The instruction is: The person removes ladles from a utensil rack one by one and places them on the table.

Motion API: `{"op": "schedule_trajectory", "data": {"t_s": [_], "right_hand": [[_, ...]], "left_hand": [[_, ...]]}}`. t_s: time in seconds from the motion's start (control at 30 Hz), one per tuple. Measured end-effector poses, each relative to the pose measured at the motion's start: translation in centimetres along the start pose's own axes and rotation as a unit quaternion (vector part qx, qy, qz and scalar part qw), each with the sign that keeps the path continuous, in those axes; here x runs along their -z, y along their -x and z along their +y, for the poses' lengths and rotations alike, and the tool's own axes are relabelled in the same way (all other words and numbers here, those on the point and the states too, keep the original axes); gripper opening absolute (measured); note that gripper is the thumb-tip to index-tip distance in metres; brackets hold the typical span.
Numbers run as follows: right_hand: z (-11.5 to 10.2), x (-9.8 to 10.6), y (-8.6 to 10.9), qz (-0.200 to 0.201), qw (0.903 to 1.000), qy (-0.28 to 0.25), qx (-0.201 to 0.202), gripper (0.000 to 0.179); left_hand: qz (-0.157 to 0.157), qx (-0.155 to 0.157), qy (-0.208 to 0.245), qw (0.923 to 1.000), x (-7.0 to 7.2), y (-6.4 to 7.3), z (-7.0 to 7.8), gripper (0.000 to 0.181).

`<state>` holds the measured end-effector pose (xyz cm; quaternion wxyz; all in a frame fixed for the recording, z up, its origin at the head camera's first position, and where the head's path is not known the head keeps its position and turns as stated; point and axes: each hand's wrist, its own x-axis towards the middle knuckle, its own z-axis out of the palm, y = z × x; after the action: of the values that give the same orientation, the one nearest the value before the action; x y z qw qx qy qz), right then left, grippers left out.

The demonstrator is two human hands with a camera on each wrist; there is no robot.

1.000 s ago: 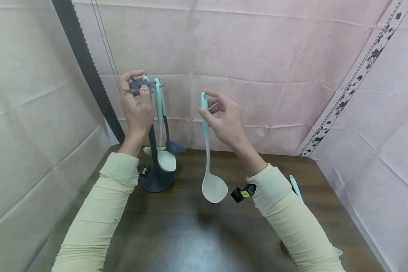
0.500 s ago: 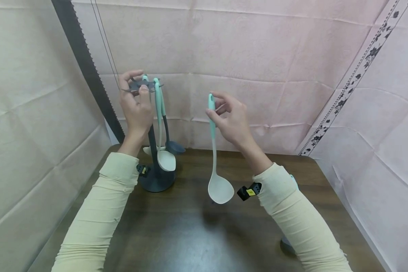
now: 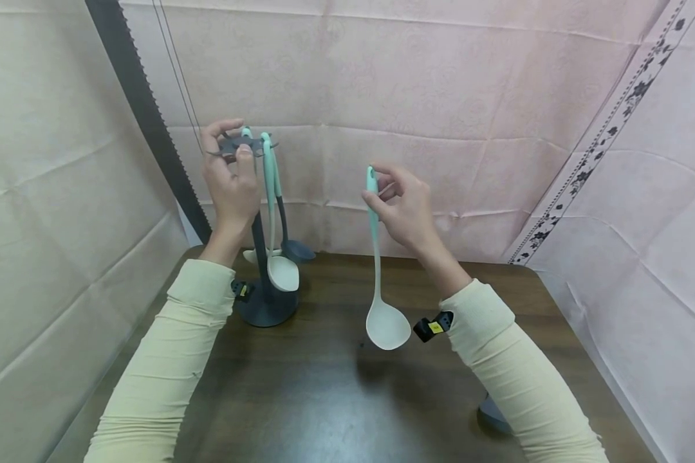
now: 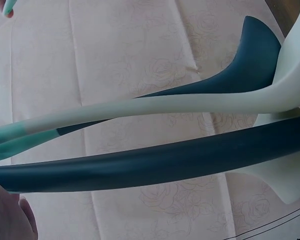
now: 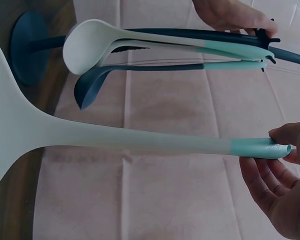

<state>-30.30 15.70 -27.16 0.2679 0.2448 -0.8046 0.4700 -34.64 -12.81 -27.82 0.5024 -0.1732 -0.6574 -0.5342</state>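
My right hand [image 3: 408, 209] pinches a white ladle [image 3: 387, 326] near the top of its turquoise handle. The ladle hangs bowl down over the table, to the right of the dark utensil stand [image 3: 266, 312]. At the stand's top, my left hand [image 3: 231, 190] grips the hooked rack [image 3: 231, 146] between thumb and fingers. Several utensils hang from it: a white ladle [image 3: 284, 275] in front, a dark blue spoon-like utensil [image 3: 298, 251] behind, and a pale one partly hidden by the pole. In the right wrist view, thumb and fingers meet on the held ladle's handle [image 5: 255, 148].
On the brown table [image 3: 301, 399], a dark blue utensil head [image 3: 493, 415] shows at the right, partly hidden by my right sleeve [image 3: 515, 360]. Pale cloth walls [image 3: 440, 83] close in the table at the back and both sides.
My right hand has moved to the right and slightly down with the ladle, farther from the stand. My left hand stays on the rack. The right sleeve now covers a turquoise handle seen earlier.
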Motion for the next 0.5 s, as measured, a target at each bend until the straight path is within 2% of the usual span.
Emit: {"op": "schedule_trajectory", "data": {"t_s": [0.1,0.2,0.5], "right_hand": [[0.4,0.2,0.2,0.004,1.0,0.009,0.0,0.041],[1.0,0.2,0.4,0.005,0.9998,0.019,-0.007,0.041],[2.3,0.6,1.0,0.009,0.9991,0.037,-0.02,0.04]], "left_hand": [[0.0,-0.012,-0.005,0.9999,0.0,0.0,-0.2,0.045],[0.002,-0.011,-0.004,0.9999,0.0,0.0,-0.2,0.047],[0.015,0.02,0.006,0.9997,-0.2,0.2,0.6,0.051]]}}
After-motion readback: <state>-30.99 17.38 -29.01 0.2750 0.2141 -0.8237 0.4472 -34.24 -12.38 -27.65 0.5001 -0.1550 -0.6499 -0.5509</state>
